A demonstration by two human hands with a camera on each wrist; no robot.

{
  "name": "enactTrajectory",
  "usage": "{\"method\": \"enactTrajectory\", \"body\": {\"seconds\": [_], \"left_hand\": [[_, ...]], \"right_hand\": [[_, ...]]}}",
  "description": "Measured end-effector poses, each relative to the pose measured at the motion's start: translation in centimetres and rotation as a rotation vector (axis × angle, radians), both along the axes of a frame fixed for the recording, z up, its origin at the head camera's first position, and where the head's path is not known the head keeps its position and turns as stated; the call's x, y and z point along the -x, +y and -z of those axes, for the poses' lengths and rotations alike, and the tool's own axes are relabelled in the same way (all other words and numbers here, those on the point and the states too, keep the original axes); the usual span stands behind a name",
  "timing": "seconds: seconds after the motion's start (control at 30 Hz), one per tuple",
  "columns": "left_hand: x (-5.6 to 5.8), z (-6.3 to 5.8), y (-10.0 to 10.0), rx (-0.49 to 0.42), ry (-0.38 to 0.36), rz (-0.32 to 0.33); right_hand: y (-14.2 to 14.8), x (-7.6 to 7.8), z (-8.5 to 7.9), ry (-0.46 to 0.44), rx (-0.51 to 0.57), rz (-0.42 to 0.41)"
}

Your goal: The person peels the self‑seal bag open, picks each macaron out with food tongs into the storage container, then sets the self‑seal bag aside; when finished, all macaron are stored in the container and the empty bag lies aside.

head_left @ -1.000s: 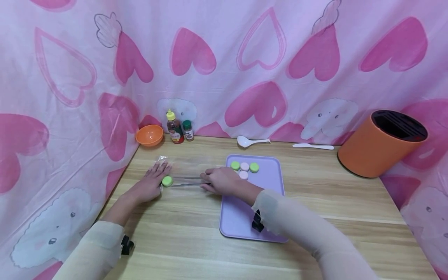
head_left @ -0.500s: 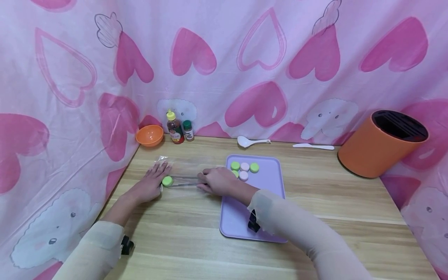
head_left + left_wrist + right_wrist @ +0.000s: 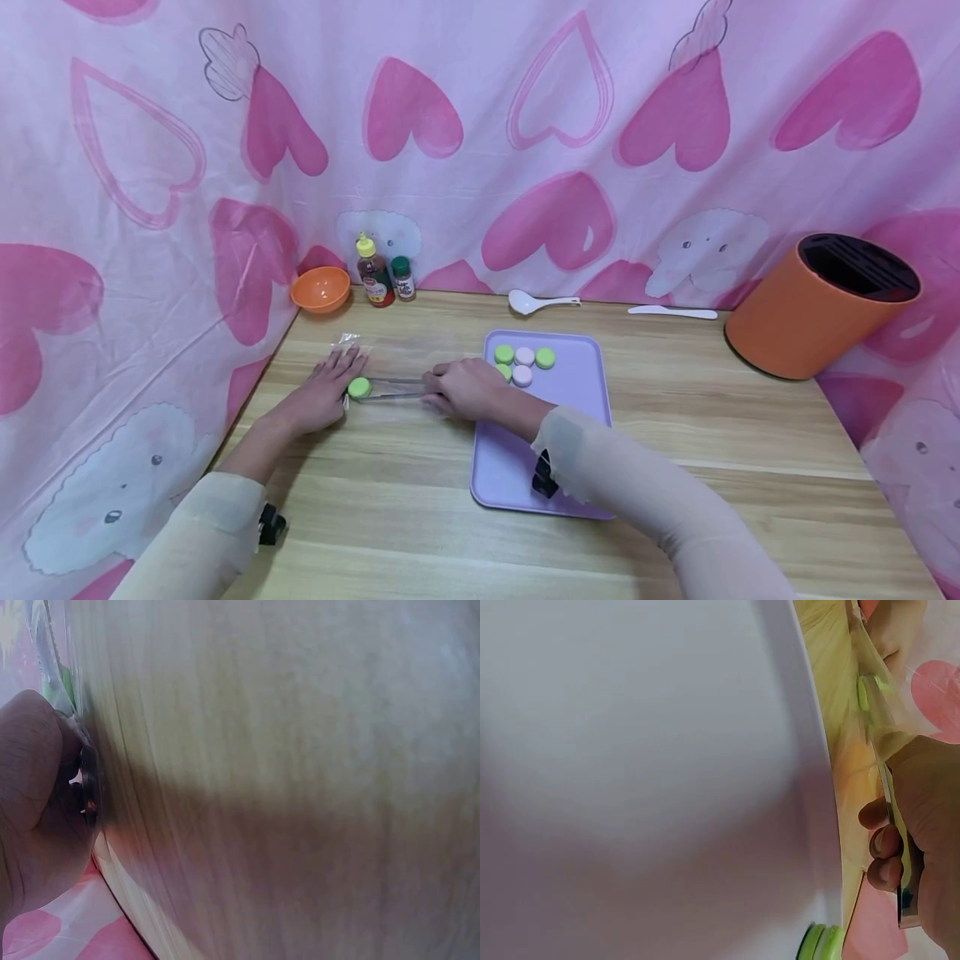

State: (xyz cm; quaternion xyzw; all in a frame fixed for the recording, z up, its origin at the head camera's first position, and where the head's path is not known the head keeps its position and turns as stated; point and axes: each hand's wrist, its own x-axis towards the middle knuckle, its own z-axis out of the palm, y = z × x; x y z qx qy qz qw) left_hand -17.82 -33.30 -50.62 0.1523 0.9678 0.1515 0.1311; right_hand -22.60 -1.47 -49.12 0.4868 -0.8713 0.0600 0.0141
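My left hand (image 3: 321, 396) rests on the left end of a clear plastic bag (image 3: 401, 354), fingers extended. A green macaron (image 3: 359, 387) lies beside that hand, at the tips of metal tongs (image 3: 393, 381). Gripping the tongs from the right, my right hand (image 3: 467, 387) sits over the left edge of a purple tray (image 3: 540, 467). In the right wrist view its fingers curl round the tongs (image 3: 909, 919), and the green macaron (image 3: 864, 694) shows through plastic. The left wrist view catches only the side of my left hand (image 3: 34, 787) and some bag film (image 3: 49, 660).
More green and pink macarons (image 3: 524, 357) sit at the tray's far end. Behind stand an orange bowl (image 3: 321, 290), a yellow-capped squeeze bottle (image 3: 375, 275) and a green-capped jar (image 3: 403, 280). A white spoon (image 3: 536, 302), a white knife (image 3: 671, 312) and an orange knife block (image 3: 810, 317) are farther right.
My right hand has shifted slightly left with the tongs, uncovering another green macaron on the tray. The left hand and the green macaron beside it have stayed almost still.
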Motion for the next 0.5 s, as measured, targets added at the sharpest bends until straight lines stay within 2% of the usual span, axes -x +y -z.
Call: {"method": "enactTrajectory", "body": {"seconds": [0.3,0.5], "left_hand": [[0.0,-0.4,0.2,0.014,-0.013,-0.010],[0.1,-0.1,0.1,0.018,-0.033,-0.016]], "right_hand": [[2.0,0.1,-0.7,0.044,0.038,-0.011],[3.8,0.2,-0.9,0.066,0.063,-0.007]]}}
